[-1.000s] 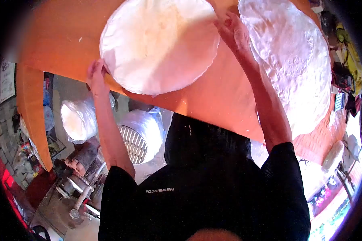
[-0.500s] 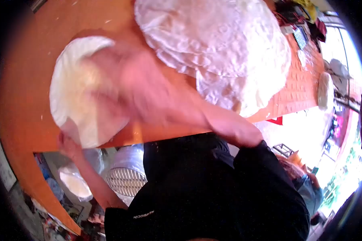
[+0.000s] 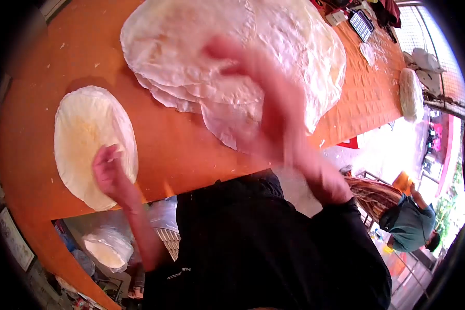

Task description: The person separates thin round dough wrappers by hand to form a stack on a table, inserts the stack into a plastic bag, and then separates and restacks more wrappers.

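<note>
A round, pale, thin sheet (image 3: pixel 75 139) lies on the orange table (image 3: pixel 165 144) at the left. Over its lower right part is my left hand (image 3: pixel 110 173), fingers curled together, with nothing visible in them. My right hand (image 3: pixel 248 64), blurred by motion, is above a wide pile of overlapping pale sheets (image 3: pixel 170 51). Its fingers look apart, and I see nothing held. Whether it touches the pile cannot be made out.
A calculator (image 3: pixel 361 26) is at the table's far right, and a wrapped pale roll (image 3: pixel 411 95) beyond it. Below the table edge sits a bagged pale bundle (image 3: pixel 108 251). A person in a dark green top (image 3: pixel 411 225) is at the lower right.
The view has swung right. The round sheet, earlier between both hands, now lies flat at the left. My right hand has crossed over it and moved back right, above the pile.
</note>
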`<state>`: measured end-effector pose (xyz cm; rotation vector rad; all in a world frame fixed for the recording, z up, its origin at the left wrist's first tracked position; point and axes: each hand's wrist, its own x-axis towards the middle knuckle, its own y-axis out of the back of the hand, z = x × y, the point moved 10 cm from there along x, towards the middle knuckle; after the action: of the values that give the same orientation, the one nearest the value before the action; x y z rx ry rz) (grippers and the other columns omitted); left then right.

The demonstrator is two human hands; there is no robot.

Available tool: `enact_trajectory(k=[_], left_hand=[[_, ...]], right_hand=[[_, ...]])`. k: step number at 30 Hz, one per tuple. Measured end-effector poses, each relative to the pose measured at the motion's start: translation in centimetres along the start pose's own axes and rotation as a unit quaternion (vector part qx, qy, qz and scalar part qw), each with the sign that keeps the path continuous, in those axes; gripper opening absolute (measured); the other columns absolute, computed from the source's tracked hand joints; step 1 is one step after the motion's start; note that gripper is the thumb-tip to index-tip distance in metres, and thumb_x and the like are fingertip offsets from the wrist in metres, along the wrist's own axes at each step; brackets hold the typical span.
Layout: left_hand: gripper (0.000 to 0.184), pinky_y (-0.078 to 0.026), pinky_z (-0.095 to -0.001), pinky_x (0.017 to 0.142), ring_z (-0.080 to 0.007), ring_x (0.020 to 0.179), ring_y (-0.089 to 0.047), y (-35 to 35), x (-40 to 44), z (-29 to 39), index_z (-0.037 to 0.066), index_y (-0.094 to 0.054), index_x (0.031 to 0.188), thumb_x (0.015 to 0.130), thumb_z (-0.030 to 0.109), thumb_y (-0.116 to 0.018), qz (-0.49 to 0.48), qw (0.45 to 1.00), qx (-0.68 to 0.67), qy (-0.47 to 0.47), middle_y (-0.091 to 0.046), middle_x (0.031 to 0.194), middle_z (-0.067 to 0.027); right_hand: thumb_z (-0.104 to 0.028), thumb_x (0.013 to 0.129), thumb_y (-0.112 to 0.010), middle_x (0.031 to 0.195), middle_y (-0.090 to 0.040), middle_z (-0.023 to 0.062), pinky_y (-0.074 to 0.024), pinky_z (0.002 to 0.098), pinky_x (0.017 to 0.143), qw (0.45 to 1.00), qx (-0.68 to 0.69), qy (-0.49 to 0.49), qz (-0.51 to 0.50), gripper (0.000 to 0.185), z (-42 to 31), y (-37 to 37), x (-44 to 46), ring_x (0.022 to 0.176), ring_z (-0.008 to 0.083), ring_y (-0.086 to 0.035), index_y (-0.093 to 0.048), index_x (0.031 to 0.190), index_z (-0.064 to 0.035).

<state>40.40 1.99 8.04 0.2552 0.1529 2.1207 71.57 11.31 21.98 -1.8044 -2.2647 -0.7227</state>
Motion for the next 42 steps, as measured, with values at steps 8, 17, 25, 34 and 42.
enact_trajectory(k=[8, 17, 25, 34, 42], left_hand=[[0.03, -0.049, -0.0243, 0.082, -0.0121, 0.092, -0.058, -12.2, -7.9, -3.1, -0.002, -0.054, 0.117, 0.09, 0.006, -0.062, -0.162, 0.966, -0.076, 0.189, -0.06, 0.101, -0.0075], [0.028, -0.051, -0.0264, 0.073, -0.015, 0.084, -0.063, -19.9, -10.2, -5.4, 0.0, -0.053, 0.116, 0.093, 0.016, -0.058, -0.24, 0.9, -0.179, 0.318, -0.063, 0.092, -0.0076], [0.035, -0.054, -0.0349, 0.079, -0.0258, 0.097, -0.066, -25.6, -11.4, -8.2, 0.005, -0.053, 0.112, 0.095, 0.036, -0.054, -0.223, 0.788, -0.36, 0.447, -0.065, 0.105, -0.0144], [0.024, -0.054, -0.0346, 0.078, -0.0243, 0.092, -0.065, -25.6, -12.0, -8.3, 0.003, -0.054, 0.106, 0.096, 0.025, -0.055, -0.15, 0.817, -0.325, 0.453, -0.064, 0.097, -0.0128], [0.028, -0.056, -0.0336, 0.077, -0.0231, 0.089, -0.064, -28.8, -12.2, -7.4, 0.002, -0.056, 0.11, 0.093, 0.023, -0.06, -0.168, 0.777, -0.407, 0.451, -0.064, 0.097, -0.012]], right_hand=[[-0.013, 0.08, -0.071, 0.075, -0.06, 0.0161, -0.0543, 0.0361, 0.052, 0.852, 0.201, -0.428, 0.224, 0.031, 31.2, 11.5, 2.4, 0.06, 0.0288, -0.063, -0.061, 0.093, 0.0133], [-0.027, 0.085, -0.064, 0.068, -0.064, 0.0054, -0.0489, 0.0285, 0.049, 0.959, 0.086, -0.266, -0.034, 0.023, 24.8, 4.7, 11.2, 0.054, 0.0155, -0.061, -0.064, 0.086, -0.004], [-0.028, 0.085, -0.064, 0.075, -0.066, 0.0036, -0.0518, 0.0284, 0.054, 0.941, 0.03, -0.335, 0.032, 0.023, 22.8, 15.6, 2.1, 0.06, 0.0141, -0.063, -0.066, 0.091, -0.0063], [-0.024, 0.085, -0.059, 0.068, -0.065, 0.0124, -0.052, 0.0293, 0.053, 0.913, -0.084, -0.391, 0.081, 0.028, 27.0, 19.3, -5.5, 0.055, 0.017, -0.063, -0.064, 0.084, 0.0041], [-0.027, 0.084, -0.065, 0.061, -0.066, 0.011, -0.0475, 0.0272, 0.047, 0.893, -0.108, -0.437, 0.005, 0.034, 27.5, 19.2, -8.5, 0.048, 0.014, -0.059, -0.064, 0.072, 0.0044]])
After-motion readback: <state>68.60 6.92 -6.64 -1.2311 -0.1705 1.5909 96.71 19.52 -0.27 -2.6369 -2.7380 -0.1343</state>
